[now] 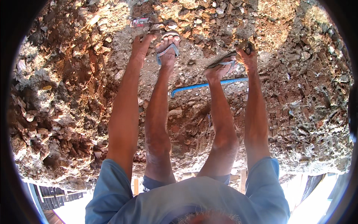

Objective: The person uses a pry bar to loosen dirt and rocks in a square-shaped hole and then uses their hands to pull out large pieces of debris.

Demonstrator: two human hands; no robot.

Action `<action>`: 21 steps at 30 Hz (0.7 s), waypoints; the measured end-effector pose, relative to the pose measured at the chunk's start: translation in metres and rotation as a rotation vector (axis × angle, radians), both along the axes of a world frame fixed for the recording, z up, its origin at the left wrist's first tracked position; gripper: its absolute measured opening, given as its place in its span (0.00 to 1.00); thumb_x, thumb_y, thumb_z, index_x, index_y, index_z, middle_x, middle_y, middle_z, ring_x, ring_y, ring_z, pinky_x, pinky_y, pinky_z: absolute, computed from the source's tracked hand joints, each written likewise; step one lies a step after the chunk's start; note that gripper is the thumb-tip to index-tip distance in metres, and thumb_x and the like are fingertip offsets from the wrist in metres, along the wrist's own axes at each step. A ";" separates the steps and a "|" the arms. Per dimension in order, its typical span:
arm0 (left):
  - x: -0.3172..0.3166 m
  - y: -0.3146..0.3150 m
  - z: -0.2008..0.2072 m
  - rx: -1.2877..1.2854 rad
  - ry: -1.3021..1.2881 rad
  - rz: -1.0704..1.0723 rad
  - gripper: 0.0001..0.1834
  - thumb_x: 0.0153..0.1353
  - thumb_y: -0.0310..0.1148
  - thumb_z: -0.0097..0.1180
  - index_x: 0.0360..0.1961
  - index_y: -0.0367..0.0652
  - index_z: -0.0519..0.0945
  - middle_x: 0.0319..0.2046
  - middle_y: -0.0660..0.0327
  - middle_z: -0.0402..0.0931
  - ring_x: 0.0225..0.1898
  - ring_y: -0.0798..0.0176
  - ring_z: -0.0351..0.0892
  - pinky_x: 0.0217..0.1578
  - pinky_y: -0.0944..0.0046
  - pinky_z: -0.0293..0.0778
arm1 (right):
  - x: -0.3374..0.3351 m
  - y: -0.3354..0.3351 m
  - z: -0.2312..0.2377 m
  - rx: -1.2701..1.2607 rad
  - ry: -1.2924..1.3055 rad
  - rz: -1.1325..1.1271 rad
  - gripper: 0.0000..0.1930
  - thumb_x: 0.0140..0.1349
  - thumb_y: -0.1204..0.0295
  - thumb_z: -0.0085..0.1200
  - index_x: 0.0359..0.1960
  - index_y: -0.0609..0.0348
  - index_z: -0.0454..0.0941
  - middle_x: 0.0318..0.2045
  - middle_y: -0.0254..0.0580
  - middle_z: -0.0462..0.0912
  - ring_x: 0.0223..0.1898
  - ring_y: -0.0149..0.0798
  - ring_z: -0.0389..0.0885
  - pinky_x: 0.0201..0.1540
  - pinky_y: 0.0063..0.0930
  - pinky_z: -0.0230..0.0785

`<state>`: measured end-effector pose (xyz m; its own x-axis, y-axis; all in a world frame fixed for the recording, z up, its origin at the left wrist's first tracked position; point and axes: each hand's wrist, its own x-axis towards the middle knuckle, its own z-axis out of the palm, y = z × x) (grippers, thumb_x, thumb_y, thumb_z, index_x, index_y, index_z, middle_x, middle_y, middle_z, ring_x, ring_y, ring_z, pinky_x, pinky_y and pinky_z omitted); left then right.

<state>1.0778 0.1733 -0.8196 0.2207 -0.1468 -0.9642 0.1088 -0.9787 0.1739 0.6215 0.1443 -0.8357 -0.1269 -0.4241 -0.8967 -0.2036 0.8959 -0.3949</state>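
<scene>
Both my arms reach forward on either side of my legs. Low over the rubble beside my left foot, my left hand (140,48) has its fingers apart, with nothing visible in them. My right hand (247,59) is closed by my right foot, its fingers curled round a dark lump (247,47) whose kind I cannot make out. A long, thin blue bar (205,85) with a bent left end lies on the ground between my feet and me. Its right end reaches my right forearm, which hides what lies beyond.
My feet wear sandals, the left sandal (167,52) and the right sandal (223,62) planted on stony ground (194,44). A crumpled red and silvery wrapper (139,22) lies ahead of my left hand. Rough, broken earth (67,100) rises at the left.
</scene>
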 end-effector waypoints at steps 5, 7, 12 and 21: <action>-0.099 0.039 0.033 0.006 0.438 0.069 0.28 0.58 0.46 0.56 0.57 0.44 0.74 0.39 0.58 0.80 0.36 0.61 0.82 0.35 0.58 0.81 | 0.054 0.008 -0.018 -0.199 -0.024 -0.116 0.31 0.56 0.66 0.70 0.58 0.67 0.70 0.43 0.42 0.82 0.43 0.31 0.79 0.43 0.25 0.76; -0.133 0.051 0.010 0.114 0.348 -0.148 0.36 0.58 0.50 0.57 0.64 0.44 0.68 0.52 0.52 0.75 0.52 0.61 0.77 0.48 0.58 0.77 | 0.064 0.014 -0.012 -0.155 0.046 -0.185 0.34 0.55 0.63 0.71 0.58 0.67 0.70 0.44 0.43 0.82 0.44 0.33 0.79 0.48 0.26 0.74; -0.190 0.059 -0.025 0.067 -0.507 -0.807 0.42 0.57 0.56 0.56 0.66 0.42 0.63 0.57 0.51 0.68 0.58 0.57 0.68 0.54 0.56 0.66 | 0.060 0.007 -0.025 -0.234 0.292 0.183 0.50 0.50 0.43 0.70 0.63 0.70 0.65 0.39 0.44 0.85 0.41 0.37 0.82 0.42 0.25 0.74; -0.210 0.067 -0.034 0.116 -0.706 -0.970 0.53 0.54 0.67 0.56 0.69 0.40 0.54 0.65 0.49 0.56 0.67 0.50 0.52 0.65 0.52 0.47 | 0.081 -0.014 0.002 0.007 0.183 1.097 0.39 0.58 0.41 0.55 0.70 0.32 0.59 0.68 0.56 0.64 0.56 0.60 0.77 0.55 0.46 0.76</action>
